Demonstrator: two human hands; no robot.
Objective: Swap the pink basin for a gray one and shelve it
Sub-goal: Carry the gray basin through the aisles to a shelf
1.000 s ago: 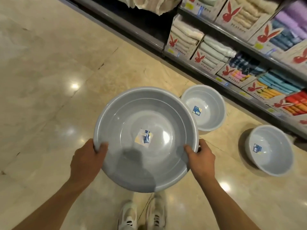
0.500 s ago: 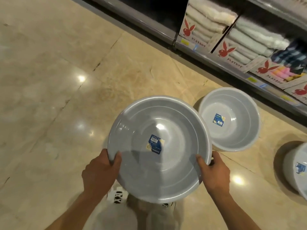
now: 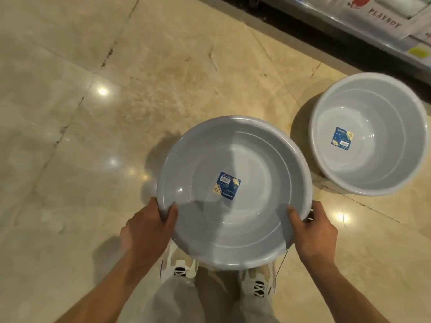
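Note:
I hold a large gray basin with a blue label inside, low over the floor above my shoes. My left hand grips its near left rim, thumb inside. My right hand grips the near right rim the same way. A second gray basin with a blue label stands on the floor to the right, close to the held one. No pink basin is in view.
A shelf unit with boxed towels runs along the top right, its bottom edge just beyond the floor basin. Polished beige floor tiles stretch out to the left and ahead. My legs and white shoes are under the held basin.
My view has tilted down and moved closer to the floor; the held basin sits lower over my shoes. The shelf has slid to the top right corner and the third basin has left the frame.

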